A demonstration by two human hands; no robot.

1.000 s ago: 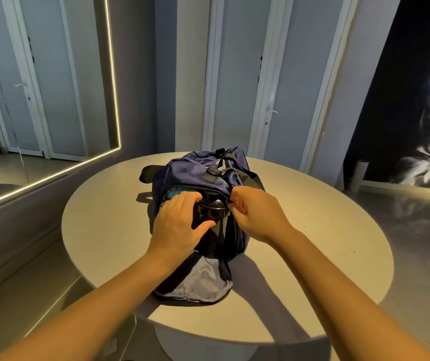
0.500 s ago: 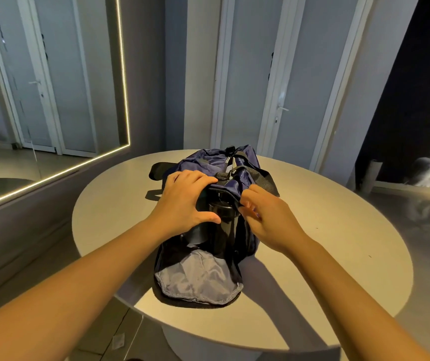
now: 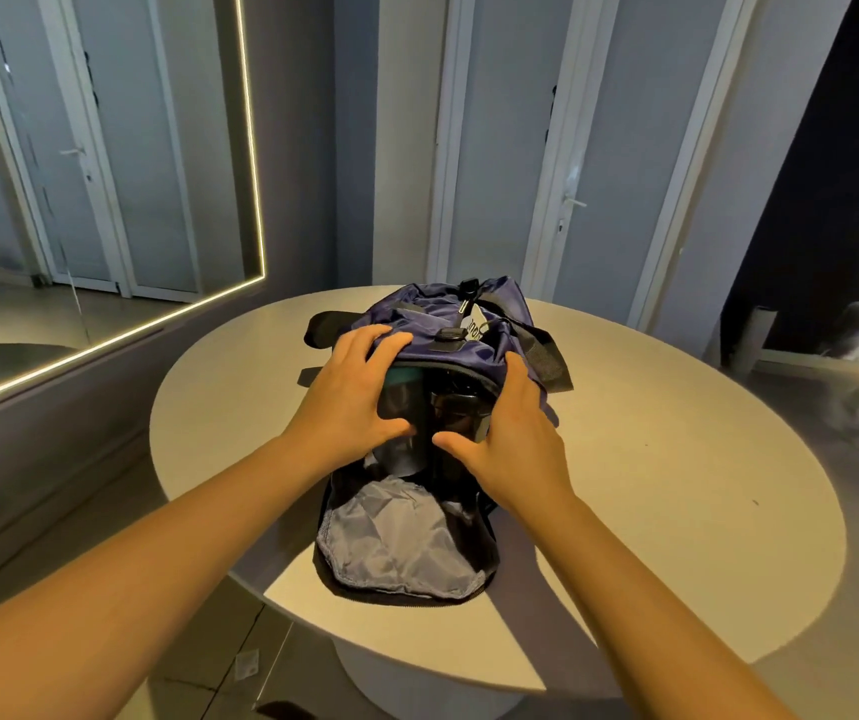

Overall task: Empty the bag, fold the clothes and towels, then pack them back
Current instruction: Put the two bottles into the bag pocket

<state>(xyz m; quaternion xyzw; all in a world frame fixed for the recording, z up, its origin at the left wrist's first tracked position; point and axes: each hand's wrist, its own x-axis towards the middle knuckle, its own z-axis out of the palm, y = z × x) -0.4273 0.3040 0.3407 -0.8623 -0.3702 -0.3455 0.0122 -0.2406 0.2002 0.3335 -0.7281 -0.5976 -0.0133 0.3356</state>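
**navy bag lies end-on to the person, near end open, both hands at its mouth**

the bag (image 3: 448,314) sits on the round table (image 3: 676,485), a little left of the table's middle. its long axis runs straight away from the person, so one short end faces the camera and the other points toward the pale doors (image 3: 505,148) behind. the near end is unzipped, and its flap, grey lining (image 3: 396,543) upward, lies flat on the table toward the near edge.

inside the opening are dark, shiny contents (image 3: 450,407), too shadowed to name, and a teal thing (image 3: 401,375) shows at the upper left of the mouth.

the left hand (image 3: 349,402) is spread wide, its fingers laid over the top rim of the opening and its thumb on the dark contents. the right hand (image 3: 515,439) is also spread, its fingers along the right side of the mouth and its thumb reaching toward the middle. neither hand pinches anything.

a black strap (image 3: 546,356) trails off the bag's right side. a lit-edged mirror (image 3: 79,200) hangs on the left wall.
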